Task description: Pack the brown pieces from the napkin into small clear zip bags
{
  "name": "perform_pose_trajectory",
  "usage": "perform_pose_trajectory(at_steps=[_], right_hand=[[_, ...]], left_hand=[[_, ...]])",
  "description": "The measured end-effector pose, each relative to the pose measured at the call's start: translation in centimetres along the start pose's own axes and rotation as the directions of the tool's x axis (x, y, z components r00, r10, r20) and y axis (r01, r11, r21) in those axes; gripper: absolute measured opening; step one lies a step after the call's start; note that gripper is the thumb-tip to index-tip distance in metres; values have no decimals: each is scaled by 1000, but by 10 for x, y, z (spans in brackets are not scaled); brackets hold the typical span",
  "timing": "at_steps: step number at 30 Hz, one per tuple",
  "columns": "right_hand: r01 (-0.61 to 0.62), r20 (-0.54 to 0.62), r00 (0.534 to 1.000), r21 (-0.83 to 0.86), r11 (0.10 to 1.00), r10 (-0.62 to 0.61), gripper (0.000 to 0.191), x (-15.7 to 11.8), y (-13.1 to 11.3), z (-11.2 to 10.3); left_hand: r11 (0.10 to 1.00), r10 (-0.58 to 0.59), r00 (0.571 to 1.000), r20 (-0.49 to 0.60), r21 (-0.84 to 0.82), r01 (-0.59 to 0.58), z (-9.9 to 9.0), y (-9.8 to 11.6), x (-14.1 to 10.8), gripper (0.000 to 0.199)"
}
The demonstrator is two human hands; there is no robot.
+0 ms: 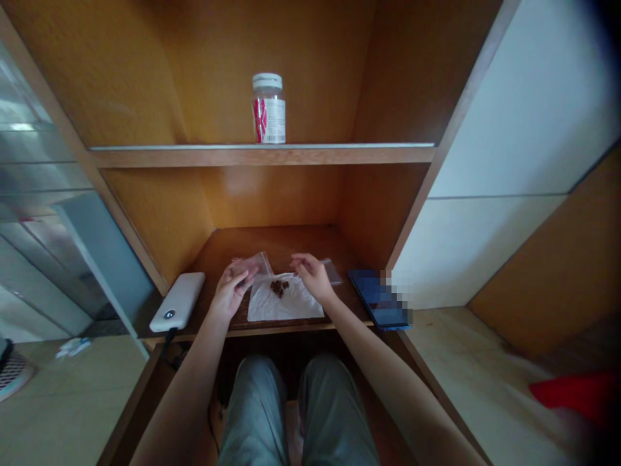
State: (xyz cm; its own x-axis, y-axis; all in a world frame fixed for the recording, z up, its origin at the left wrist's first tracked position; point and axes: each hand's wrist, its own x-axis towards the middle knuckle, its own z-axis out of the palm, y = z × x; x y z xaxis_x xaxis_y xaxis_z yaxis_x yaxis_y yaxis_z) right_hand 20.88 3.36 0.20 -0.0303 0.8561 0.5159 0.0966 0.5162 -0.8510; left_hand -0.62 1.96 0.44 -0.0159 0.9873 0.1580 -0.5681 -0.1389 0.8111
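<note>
My left hand (235, 285) grips a small clear plastic bag (263, 264), which sticks out to the right of its fingers. To the right, my right hand (311, 275) hovers over the edge of a white paper sheet (286, 309), its fingers curled together; whatever they may hold is too small to make out. Between the two hands, a little heap of dark brown pieces (279, 288) lies on the paper. Another clear plastic bag (332, 272) rests on the shelf behind my right wrist, partly hidden by it.
A white power bank (178, 301) with a black cable lies at the left, and a dark phone (380, 299) at the right edge. On the upper shelf (194, 155) stands a white-capped bottle (269, 109). My knees are below the lower shelf's front edge.
</note>
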Motion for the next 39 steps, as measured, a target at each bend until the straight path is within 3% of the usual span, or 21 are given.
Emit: perform_pose_trajectory(at_steps=[2,4,7,11,14,19,24,28,39], right_hand=[[-232,119,970,190,954,212,26,2,-8,14],[-383,282,910,285,879,305,29,2,-15,24],[-428,352,881,306,850,316,31,2,-18,34],[-307,203,940,162,938,273,20,2,-13,47],[-108,181,978,5,994,105,14,1,-11,54],[166,287,954,-274,947,-84,17,-5,-24,57],[295,355,919,-334,895,-170,17,-10,-34,54],[355,408,890,-339,871,-204,15,-10,-36,53],[298,409,902,-352,887,-140,16,0,-37,49]], left_hand=[[999,-9,999,43,31,8,1,0,-2,44],[998,-12,997,70,69,7,2,1,-4,51],[993,-9,996,92,120,-2,4,1,-7,53],[978,14,999,46,206,-23,1,-5,-6,15],[948,45,999,9,316,-46,-1,-10,-5,3],[956,50,998,30,289,-57,3,-11,-4,6],[950,98,995,2,299,-94,8,-11,-4,9],[937,110,994,-23,336,-96,6,-13,-4,9],[941,56,998,-14,336,-48,9,-10,-8,14]])
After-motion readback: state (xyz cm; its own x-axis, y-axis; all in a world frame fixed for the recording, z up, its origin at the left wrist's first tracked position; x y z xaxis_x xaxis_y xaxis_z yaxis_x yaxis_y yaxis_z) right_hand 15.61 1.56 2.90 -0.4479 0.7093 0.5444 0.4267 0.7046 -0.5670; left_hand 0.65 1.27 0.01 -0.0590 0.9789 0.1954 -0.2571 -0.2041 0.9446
